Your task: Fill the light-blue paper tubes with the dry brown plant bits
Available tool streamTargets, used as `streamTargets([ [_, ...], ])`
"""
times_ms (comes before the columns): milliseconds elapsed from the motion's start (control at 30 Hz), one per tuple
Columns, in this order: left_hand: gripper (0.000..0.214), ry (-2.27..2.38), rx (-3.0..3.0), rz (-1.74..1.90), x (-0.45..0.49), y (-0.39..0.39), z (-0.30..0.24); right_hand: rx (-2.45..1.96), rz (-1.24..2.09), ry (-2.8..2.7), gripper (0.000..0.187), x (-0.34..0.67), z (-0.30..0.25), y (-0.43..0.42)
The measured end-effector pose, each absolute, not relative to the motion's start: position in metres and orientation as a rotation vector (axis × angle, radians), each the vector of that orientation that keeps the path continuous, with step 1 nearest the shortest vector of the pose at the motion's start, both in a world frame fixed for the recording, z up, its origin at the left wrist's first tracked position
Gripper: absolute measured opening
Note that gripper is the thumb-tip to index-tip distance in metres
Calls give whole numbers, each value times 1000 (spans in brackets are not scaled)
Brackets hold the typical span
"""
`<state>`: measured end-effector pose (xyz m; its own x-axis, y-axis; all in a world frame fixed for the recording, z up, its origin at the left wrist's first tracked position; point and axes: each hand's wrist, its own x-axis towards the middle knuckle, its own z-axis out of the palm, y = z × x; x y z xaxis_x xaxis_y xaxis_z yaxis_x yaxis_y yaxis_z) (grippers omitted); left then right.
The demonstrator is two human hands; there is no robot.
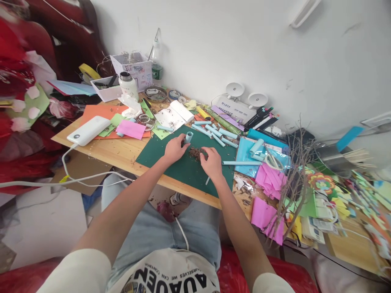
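My left hand [175, 149] is closed around a short light blue paper tube [189, 137], which stands upright with its open end on top. Just to the right, a small heap of dry brown plant bits [194, 153] lies on the dark green cutting mat [171, 175]. At the heap's right edge is my right hand [211, 162], its fingers curled and pinched among the bits. Several light blue paper tubes [216, 132] lie loose on the back right of the mat. Below my right hand lies a thin pale strip [207, 180].
At left are a white power bank [88, 130] with a cable and pink paper [131, 129]. An open white bottle [128, 85] stands behind them. A blue packet [246, 156], pink crepe paper [270, 179] and upright dry twigs [297, 175] crowd the right side. The wall borders the back.
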<state>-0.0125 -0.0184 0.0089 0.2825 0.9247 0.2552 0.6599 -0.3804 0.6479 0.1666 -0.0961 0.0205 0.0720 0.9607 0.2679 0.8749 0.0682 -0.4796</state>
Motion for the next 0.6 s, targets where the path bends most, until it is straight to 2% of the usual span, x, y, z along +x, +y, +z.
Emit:
streamTargets([
  [67, 20, 1431, 2131, 861, -12, -21, 10, -1863, 215, -1861, 35, 166, 19, -99],
  [167, 21, 1437, 2114, 871, -11, -24, 11, -1800, 241, -1909, 24, 167, 17, -97],
  [367, 20, 1420, 2091, 885, -11, -30, 8, -1677, 244, -1763, 17, 170, 15, -90],
  [600, 20, 1403, 2081, 882, -12, -30, 4, -1538, 292, -1641, 20, 165, 15, -90],
])
